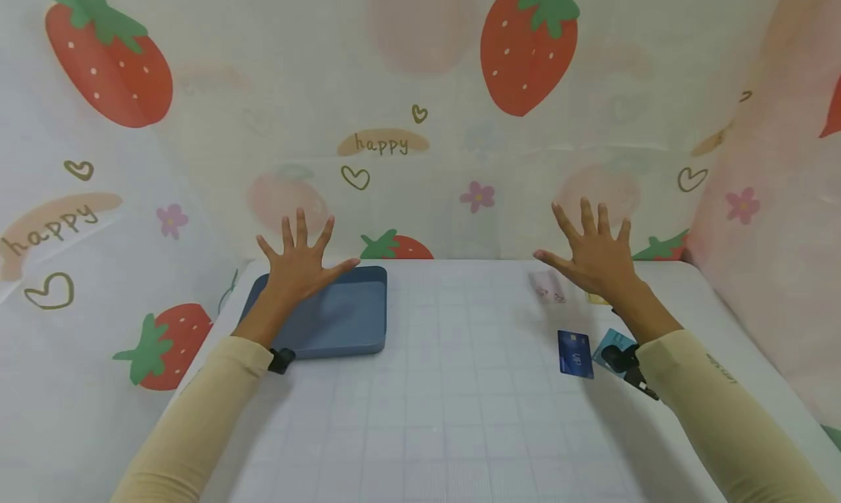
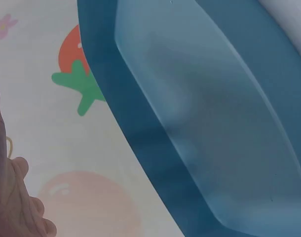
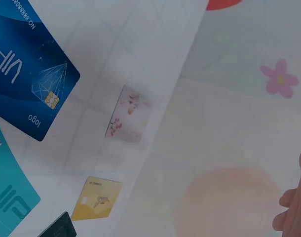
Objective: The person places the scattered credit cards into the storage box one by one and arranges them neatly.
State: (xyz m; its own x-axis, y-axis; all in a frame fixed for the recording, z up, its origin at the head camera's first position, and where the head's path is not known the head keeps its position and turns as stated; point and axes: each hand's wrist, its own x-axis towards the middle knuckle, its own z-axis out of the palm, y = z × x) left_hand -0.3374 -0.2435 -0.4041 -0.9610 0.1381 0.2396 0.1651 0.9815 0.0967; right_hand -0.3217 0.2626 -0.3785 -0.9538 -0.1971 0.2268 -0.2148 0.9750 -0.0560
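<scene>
My left hand (image 1: 296, 268), fingers spread wide, is held up over a blue tray (image 1: 360, 313) and holds nothing. In the left wrist view the tray (image 2: 140, 143) shows a bare inside, with part of the hand (image 2: 17, 197) at the left edge. On the other side my right hand (image 1: 599, 258) is raised with its fingers fanned out and nothing in it. Below and around it lie a dark blue card (image 1: 575, 354), a teal card (image 1: 609, 346), a pale pink patterned card (image 1: 547, 286) and a yellow card (image 3: 97, 198). A dark card corner (image 3: 60, 227) shows near the yellow one.
The white table (image 1: 434, 415) has a faint grid pattern. A strawberry-print cloth (image 1: 420, 196) hangs behind it and along both sides. Each wrist wears a small black device, the left one (image 1: 281, 361) near the tray's front edge in the head view.
</scene>
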